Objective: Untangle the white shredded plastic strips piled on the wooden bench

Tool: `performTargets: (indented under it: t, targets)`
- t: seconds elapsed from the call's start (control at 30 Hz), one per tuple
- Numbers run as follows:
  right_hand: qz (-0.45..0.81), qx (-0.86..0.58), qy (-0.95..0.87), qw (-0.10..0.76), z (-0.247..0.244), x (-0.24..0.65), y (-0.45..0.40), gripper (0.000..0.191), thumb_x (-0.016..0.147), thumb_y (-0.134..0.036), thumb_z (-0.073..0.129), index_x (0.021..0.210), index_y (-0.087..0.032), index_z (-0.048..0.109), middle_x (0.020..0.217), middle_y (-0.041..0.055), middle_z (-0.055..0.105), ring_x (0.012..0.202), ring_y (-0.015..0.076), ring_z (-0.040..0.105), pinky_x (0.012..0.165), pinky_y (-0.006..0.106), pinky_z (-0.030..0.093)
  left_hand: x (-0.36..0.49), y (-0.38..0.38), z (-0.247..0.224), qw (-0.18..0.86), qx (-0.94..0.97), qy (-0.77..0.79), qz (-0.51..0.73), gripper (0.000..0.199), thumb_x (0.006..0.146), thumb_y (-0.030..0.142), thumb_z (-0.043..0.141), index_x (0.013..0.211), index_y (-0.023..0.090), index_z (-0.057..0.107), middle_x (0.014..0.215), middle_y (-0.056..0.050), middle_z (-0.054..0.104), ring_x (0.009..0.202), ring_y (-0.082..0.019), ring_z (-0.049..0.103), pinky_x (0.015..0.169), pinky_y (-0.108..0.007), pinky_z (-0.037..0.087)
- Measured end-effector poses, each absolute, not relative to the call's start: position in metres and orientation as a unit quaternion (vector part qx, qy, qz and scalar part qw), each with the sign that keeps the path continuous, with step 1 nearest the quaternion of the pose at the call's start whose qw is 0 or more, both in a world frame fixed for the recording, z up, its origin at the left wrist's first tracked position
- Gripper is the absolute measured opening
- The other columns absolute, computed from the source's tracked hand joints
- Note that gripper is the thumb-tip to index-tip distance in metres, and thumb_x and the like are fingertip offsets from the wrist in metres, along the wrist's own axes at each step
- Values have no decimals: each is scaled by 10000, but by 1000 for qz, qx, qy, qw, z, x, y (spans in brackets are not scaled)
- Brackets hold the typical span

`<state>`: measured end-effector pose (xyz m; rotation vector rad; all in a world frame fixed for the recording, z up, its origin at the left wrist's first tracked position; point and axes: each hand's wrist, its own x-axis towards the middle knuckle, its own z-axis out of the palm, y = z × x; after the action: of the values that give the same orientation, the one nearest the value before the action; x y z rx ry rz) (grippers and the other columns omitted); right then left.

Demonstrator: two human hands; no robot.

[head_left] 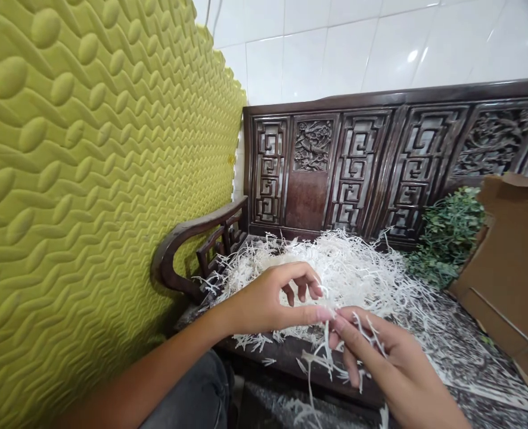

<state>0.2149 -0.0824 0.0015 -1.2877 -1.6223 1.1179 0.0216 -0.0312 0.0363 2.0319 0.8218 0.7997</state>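
Centrally, white strands [327, 345] pinched by right hand [391, 351], dangling below its fingertips [339, 322], left hand [268, 298] loosely curled, thumb apart, over bench's front edge [286, 364].

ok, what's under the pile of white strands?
Dark bench seat, visible along the front edge of the pile. Whatever lies beneath its middle is covered.

"How's the light?"
"Bright and fairly even, with glare spots on the white tiles [391, 50] at upper right and glints along the dark bench [307, 202]."
"Any shadows?"
"Deep ones beneath its front edge."
"Sharpness?"
"The white strands [357, 262] nearly wash out in places. Wide-angle stretching pulls at the yellow mat [112, 149], and the lower right corner smears."
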Motion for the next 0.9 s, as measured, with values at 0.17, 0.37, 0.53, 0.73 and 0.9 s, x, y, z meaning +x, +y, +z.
performTargets:
  t: [0.17,0.37,0.53,0.73,0.9]
  targets:
    - [451,-487,-630,403,1,214,-82,457,896,-588,452,710,-200,608,475,-17,513,547,152,509,630,252,387,21,-29,31,403,807,315,296,354,789,386,692,1084,203,624,1037,-54,633,947,-164,560,768,-276,448]
    - [478,-504,-601,395,6,213,-86,484,861,-618,488,645,-194,577,501,-21,499,478,118,438,562,238,368,18,-19,30,351,852,275,276,212,862,338,612,770,147,621,754,1,595,748,-115,525,732,-251,411]
    - [470,-517,-560,446,11,213,-88,435,837,-557,560,625,-177,568,577,-17,499,463,90,423,519,219,372,8,-6,25,297,841,329,309,207,854,303,613,719,147,594,712,5,580,693,-107,511,677,-238,396]
    - [494,-514,-572,405,10,213,-92,457,823,-597,543,630,-184,519,556,-34,373,486,96,330,464,210,279,-3,8,14,147,847,378,343,191,871,247,543,703,156,542,709,14,532,687,-108,475,671,-240,364]
    - [480,-535,-549,427,13,216,-96,450,794,-611,557,633,-191,541,552,-30,330,484,102,282,430,213,231,-25,22,7,137,775,469,401,205,878,277,506,717,152,530,693,13,524,673,-112,480,635,-233,372]
